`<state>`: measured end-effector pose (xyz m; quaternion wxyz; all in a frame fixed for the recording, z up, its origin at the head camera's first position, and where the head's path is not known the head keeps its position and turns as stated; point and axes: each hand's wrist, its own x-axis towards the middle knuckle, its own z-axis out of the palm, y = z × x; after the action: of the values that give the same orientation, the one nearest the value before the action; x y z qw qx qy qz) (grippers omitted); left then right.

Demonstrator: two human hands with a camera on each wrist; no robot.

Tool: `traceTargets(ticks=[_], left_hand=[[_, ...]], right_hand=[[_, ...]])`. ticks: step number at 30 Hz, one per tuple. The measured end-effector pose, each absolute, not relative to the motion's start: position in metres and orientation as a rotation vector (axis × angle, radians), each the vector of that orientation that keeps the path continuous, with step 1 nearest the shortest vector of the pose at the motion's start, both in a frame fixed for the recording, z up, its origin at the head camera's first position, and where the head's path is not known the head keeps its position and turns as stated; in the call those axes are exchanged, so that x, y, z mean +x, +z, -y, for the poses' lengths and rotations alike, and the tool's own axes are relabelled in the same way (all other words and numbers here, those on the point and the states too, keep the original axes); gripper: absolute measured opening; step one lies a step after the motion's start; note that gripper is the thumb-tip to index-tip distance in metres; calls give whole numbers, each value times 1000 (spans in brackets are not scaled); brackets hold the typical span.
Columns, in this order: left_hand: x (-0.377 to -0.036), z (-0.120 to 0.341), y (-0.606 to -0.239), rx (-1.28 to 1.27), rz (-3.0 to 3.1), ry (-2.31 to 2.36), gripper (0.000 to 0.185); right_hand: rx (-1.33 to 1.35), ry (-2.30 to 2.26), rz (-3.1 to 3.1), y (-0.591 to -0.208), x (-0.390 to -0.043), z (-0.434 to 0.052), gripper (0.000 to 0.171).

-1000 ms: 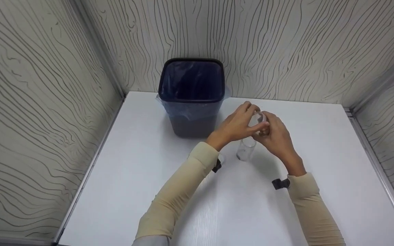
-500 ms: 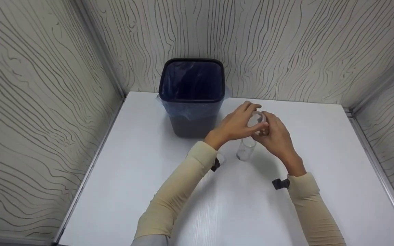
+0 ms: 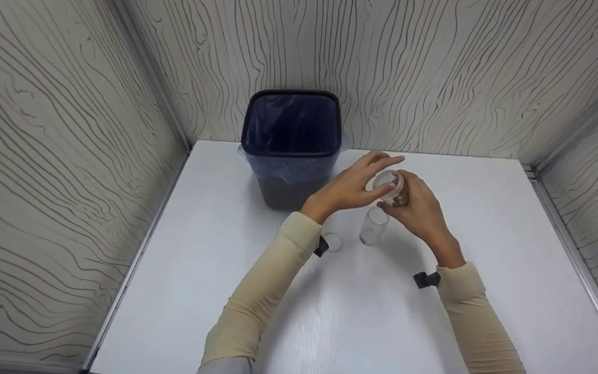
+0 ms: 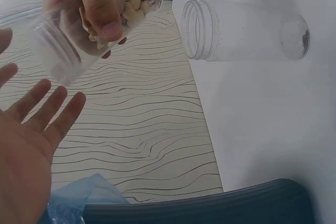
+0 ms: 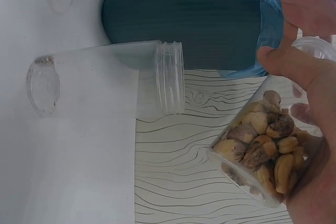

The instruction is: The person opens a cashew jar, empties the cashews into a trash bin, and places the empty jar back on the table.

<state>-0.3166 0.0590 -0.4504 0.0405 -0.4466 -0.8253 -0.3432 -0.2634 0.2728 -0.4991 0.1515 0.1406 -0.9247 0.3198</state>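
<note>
One tilted jar of nuts (image 5: 257,145), grasped in the right hand (image 3: 419,214), seemingly depended on that hold alone since the left hand (image 3: 347,190) had just eased back, fingers extended, holding nothing, while a clear jar (image 3: 374,227) stood upright on the tabletop (image 3: 195,270) below the right.

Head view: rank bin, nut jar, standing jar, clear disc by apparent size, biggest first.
1. Bin
2. Nut jar and standing jar: unranked; they look alike, and the right hand hides part of the nut jar.
3. Clear disc
</note>
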Motion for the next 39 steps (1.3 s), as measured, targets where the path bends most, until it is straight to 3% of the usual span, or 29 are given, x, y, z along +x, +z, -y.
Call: traceTargets(ticks=[5, 13, 39], left_hand=[[-316, -54, -446, -1449, 2480, -1005, 47], [-317, -53, -446, -1496, 2439, -1027, 54], [-316, -48, -451, -1507, 2429, -1086, 49]], right_hand=[[399, 927, 2657, -498, -263, -273, 83], [425, 953, 2627, -496, -263, -272, 82], [456, 942, 2630, -499, -262, -269, 81]])
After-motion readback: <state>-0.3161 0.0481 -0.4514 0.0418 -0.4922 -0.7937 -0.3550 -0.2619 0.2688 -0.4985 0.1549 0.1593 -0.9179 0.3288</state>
